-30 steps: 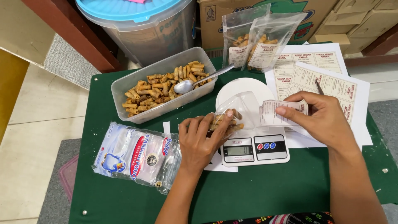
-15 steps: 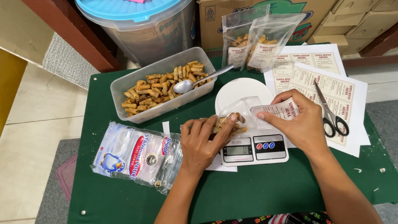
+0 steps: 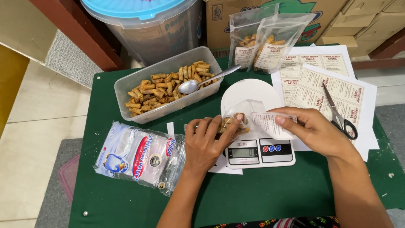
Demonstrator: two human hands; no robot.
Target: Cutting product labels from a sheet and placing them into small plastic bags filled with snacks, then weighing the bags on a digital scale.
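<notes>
A small clear pouch (image 3: 236,122) of fried snack rolls is lying on the white kitchen scale (image 3: 257,147), across the near edge of its round plate, and both hands are working on it. The left hand (image 3: 207,143) is lying flat over the pouch's left part, fingers stretched and spread, pressing it down rather than gripping it. The right hand (image 3: 310,131) is pinching a white paper label (image 3: 270,124) between thumb and fingertips, its other fingers curled, and is holding the label against the pouch's right end. Just right of that hand, black-handled scissors (image 3: 339,114) are lying on 2 overlapping sheets of printed labels (image 3: 337,84). Behind the scale, 2 filled and labelled pouches (image 3: 263,42) are standing upright, leaning against a cardboard box (image 3: 228,17). To the left of the scale, a clear plastic tub (image 3: 166,84) is holding more snack rolls, with a metal spoon (image 3: 202,81) resting in it, handle over the rim. Near the left wrist, a pack of empty pouches (image 3: 139,154) is lying on the green table (image 3: 261,198). A big translucent bin with a blue lid (image 3: 143,17) is standing beyond the table.
</notes>
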